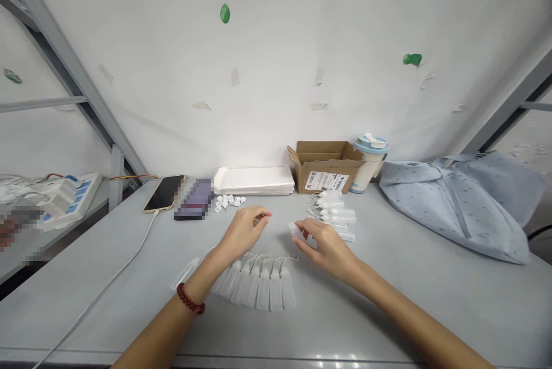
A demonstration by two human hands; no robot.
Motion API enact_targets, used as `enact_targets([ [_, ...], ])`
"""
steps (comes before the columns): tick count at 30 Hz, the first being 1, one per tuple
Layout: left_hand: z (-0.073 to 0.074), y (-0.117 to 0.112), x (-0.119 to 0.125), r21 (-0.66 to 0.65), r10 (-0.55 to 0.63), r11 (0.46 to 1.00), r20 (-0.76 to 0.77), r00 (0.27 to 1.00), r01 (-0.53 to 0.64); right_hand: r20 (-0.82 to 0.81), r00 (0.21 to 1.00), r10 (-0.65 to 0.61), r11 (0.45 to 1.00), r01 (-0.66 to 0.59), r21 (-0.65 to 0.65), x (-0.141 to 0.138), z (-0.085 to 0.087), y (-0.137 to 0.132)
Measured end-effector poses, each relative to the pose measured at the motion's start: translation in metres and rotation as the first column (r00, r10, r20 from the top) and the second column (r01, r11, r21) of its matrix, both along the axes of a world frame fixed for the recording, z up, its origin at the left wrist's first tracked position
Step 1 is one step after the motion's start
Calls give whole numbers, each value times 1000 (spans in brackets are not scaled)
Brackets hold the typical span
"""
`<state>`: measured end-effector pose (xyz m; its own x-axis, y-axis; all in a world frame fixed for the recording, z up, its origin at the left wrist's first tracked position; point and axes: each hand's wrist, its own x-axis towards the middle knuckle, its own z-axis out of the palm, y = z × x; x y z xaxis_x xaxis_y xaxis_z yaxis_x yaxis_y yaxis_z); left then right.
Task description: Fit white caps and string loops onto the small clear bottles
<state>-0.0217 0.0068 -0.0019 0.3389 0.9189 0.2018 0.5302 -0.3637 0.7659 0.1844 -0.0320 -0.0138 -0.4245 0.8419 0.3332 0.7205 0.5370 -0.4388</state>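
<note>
My right hand grips a small translucent plastic squeeze bottle, its end pointing up and left. Across from it, my left hand is closed in a pinch; a tiny white bit shows at its fingertips, too small to name. Below the hands, several squeeze bottles with thin tethered caps lie side by side in a fan, partly hidden by my left forearm. More such bottles lie in a stack just beyond my right hand. Small white caps sit in a loose heap past my left hand.
Along the wall stand a pile of white trays, an open cardboard box and a blue-lidded cup. A phone with a white cable and a purple item lie left. Grey-blue cloth covers the right.
</note>
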Motion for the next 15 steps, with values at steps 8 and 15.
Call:
enact_targets([
  [8, -25, 11, -13, 366, 14, 913, -468, 884, 179, 67, 998, -17, 999, 14, 41, 3, -5, 4],
  [15, -27, 17, -20, 300, 60, 943, -573, 817, 141, 114, 993, -32, 999, 27, 39, 3, -4, 3],
])
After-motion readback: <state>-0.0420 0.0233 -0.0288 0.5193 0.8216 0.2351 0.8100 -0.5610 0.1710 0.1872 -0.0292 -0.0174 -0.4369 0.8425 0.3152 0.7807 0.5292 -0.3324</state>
